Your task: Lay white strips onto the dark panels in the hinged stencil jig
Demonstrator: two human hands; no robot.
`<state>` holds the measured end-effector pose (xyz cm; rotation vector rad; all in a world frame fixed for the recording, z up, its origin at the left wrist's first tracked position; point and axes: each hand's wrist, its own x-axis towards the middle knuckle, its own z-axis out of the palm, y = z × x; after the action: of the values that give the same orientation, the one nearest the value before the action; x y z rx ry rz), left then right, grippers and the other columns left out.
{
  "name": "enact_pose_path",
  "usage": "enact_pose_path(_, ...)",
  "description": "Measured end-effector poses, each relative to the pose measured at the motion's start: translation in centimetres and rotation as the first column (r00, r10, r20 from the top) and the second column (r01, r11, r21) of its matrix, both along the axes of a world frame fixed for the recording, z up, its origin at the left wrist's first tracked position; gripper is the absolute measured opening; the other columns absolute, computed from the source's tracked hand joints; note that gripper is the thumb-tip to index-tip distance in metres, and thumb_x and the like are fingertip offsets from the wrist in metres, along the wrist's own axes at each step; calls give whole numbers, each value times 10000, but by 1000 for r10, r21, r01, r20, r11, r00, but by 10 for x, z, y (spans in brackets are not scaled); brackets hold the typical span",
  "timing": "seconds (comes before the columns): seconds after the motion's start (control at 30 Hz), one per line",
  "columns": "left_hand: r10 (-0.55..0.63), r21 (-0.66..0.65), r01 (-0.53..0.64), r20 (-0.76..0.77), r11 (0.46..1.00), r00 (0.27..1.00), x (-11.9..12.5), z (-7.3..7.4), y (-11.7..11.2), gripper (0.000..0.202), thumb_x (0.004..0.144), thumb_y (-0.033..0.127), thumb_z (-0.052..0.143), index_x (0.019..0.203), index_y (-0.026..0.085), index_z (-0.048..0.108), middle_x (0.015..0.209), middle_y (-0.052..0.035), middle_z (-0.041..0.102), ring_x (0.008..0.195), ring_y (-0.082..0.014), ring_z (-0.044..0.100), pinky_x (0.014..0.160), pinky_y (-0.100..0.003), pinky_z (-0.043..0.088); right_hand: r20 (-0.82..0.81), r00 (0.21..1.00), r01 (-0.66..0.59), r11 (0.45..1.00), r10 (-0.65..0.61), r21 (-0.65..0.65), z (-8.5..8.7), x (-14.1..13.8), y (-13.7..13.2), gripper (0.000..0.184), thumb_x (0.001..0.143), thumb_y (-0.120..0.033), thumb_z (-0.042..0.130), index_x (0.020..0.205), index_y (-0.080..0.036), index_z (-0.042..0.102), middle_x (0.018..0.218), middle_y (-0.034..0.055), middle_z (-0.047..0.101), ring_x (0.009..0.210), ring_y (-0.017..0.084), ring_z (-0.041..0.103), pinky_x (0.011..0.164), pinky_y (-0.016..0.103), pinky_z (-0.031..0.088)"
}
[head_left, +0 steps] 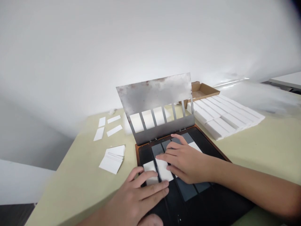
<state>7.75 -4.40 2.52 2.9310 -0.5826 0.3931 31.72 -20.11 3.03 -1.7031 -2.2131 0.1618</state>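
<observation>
A black board (pixel 172 207) with an orange-brown edge and dark grey rectangular areas lies in front of me. Hinged along its far edge, a metal plate (pixel 154 94) with a row of rectangular openings stands raised. My left hand (pixel 134 199) rests at the near left of the board, fingers stretched over a white card (pixel 150 166) and reaching the near end of a second white card (pixel 164 170). On that second card, my right hand (pixel 185 160) sets its fingertips, with the fingers spread. Beyond the right hand, another white card (pixel 195 146) is partly covered by it.
Loose white cards (pixel 99 134) and a fanned pile of white cards (pixel 111 160) lie on the pale yellow table (pixel 68 172) to the left. Rows of stacked white cards (pixel 225 114) fill the right side, beside a shallow brown box (pixel 207 90). A white wall rises behind.
</observation>
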Motion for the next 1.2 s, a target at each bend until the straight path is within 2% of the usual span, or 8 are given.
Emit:
enact_pose_path(0.17,45,42,-45,-10,998,999,2,3,0,417,1071,344,577,1470,230,612,1466,-28,675,1285,-306,569,1107,-475,316,6,1000,0,1000,0,18,0,0,0,479,1004,-170,521,1481,-156,559,1074,100,753,1102,263,586,1243,636,107)
enact_pose_path(0.3,119,11,-119,-8,993,993,2,1,-1,438,1035,306,615,1470,257,613,1424,-31,701,1262,-306,570,1096,-478,337,-21,1000,-12,1000,12,13,3,0,-1,519,962,-166,544,1480,-161,564,1087,98,759,1100,263,593,1246,637,100)
enact_pose_path(0.43,132,8,-132,-7,991,991,1,0,-2,474,997,253,633,1471,247,614,1437,-79,648,1205,-329,538,1021,-481,360,-72,997,-14,999,17,38,3,0,-2,513,988,-363,624,1459,-163,584,1144,99,761,1102,269,599,1251,636,75)
enact_pose_path(0.53,176,-18,-176,11,984,984,1,-1,-2,464,991,233,611,1454,256,628,1331,-111,626,1154,-332,515,958,-467,366,-66,998,-14,999,17,48,-1,0,0,658,989,-590,649,1473,-150,574,1155,112,759,1120,285,597,1248,648,52)
enact_pose_path(0.63,209,-35,-208,5,977,978,1,-3,-2,470,1002,227,585,1469,265,614,1305,-117,588,1140,-329,496,931,-456,355,-51,999,-3,999,6,49,-4,0,1,718,975,-674,640,1462,-150,584,1119,107,761,1116,284,598,1249,646,50)
enact_pose_path(0.87,218,-63,-216,24,974,976,1,-6,1,535,1019,225,550,1554,246,531,1294,-133,566,1127,-323,495,934,-461,369,-44,999,22,999,-21,30,-6,-1,1,494,1045,-477,624,1442,-185,595,1085,84,761,1105,264,597,1244,640,82)
enact_pose_path(1.0,79,-74,-80,-6,994,997,2,0,0,464,1022,300,594,1477,210,598,1234,-133,582,1049,-300,521,921,-448,402,-61,998,32,999,-30,24,-6,0,2,490,1034,-482,646,1426,-192,602,1101,77,761,1122,263,599,1247,626,70)
enact_pose_path(1.2,63,-89,-67,-40,994,997,4,3,-4,447,1051,314,589,1482,196,586,1194,-135,575,1023,-299,501,897,-438,387,-121,992,35,999,-31,31,-6,-1,2,436,1017,-454,678,1370,-204,625,1219,73,730,1177,257,590,1242,581,103)
